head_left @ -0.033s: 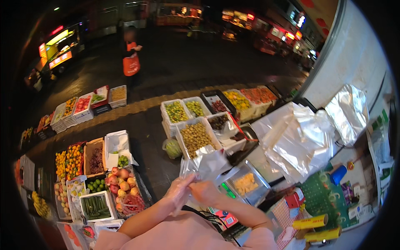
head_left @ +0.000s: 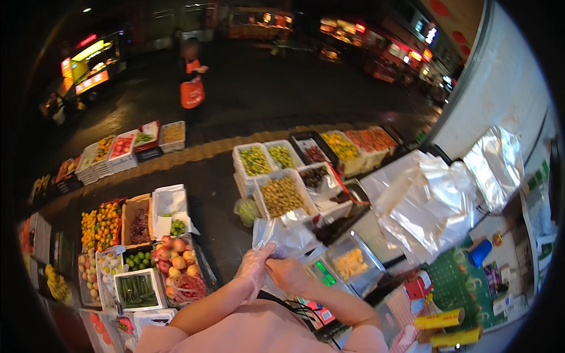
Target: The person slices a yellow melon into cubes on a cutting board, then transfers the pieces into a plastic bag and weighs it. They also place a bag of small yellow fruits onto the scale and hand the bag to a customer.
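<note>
My left hand (head_left: pixel 253 265) wears a thin clear plastic glove, its fingers pressed together and angled up toward the right; what they hold, if anything, is hidden. Against it, my right hand (head_left: pixel 281 272) is bare, with fingers closed on the glove (head_left: pixel 255 282). Just beyond both hands lie clear plastic bags (head_left: pixel 276 234). To their right is a scale with a green display (head_left: pixel 323 270), beside a clear container (head_left: pixel 365 259) holding yellow pieces.
Crates of small round fruit (head_left: pixel 279 194) and pomegranates (head_left: pixel 168 259) stand ahead and left. Stacked plastic sheets (head_left: pixel 421 206) cover the right counter, near yellow rolls (head_left: pixel 438 317) and a blue object (head_left: pixel 479 251). A person with an orange bag (head_left: pixel 192 91) stands in the street.
The scene has shifted slightly right and down in the picture, and more of the scale's display shows. My hands remain joined at the glove, nearly in the same place.
</note>
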A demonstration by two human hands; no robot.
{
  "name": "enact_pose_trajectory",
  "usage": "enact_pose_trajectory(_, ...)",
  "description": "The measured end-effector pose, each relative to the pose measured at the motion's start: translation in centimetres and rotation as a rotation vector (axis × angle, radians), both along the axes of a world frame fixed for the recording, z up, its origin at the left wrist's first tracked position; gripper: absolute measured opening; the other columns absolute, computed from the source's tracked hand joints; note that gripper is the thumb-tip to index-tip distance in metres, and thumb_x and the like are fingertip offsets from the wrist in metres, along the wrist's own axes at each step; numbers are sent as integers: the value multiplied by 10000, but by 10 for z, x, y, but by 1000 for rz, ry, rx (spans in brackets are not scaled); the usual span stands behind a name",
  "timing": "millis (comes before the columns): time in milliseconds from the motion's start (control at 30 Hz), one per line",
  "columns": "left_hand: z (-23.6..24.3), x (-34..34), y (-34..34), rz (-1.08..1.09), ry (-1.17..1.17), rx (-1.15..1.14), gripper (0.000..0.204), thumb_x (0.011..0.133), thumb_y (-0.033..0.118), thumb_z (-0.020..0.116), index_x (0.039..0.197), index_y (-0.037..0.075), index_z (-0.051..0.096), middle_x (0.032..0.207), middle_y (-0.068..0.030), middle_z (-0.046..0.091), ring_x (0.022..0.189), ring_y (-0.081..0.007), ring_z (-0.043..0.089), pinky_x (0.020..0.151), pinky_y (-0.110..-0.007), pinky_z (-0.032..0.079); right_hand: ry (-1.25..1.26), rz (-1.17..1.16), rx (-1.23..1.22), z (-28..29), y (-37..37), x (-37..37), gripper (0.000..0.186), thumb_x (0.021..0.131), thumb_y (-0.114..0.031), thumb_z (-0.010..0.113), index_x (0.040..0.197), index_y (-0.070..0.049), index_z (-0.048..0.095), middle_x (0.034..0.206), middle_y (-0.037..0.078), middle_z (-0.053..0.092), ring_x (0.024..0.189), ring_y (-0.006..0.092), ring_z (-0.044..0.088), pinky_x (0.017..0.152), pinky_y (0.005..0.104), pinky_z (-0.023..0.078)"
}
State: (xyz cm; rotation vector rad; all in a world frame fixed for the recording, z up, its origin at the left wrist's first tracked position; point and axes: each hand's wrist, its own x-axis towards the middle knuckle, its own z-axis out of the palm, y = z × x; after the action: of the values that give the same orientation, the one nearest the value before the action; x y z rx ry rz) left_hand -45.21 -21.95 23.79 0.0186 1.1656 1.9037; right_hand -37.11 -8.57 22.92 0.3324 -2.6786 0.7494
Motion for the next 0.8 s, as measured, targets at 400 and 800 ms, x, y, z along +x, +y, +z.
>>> enact_pose_trajectory(400,71,-26,-100,-1,680,-173,198,947,200,661,982,20,735,765,-5,650,687,-79,565,632,-265,476,-823,275,-1957,-87,-20,-44,664,990,-522,475,1424,-21,433,1407,144,525,1286,274,514,1106,455,374)
enact_pose_trajectory(800,83,-32,-116,494,412,-96,133,951,207,650,874,100,639,630,62,505,506,-33,418,453,-210,305,-697,346,-1944,-26,-3,-25,330,963,-219,622,1172,36,613,1124,112,687,1030,199,665,952,348,514)
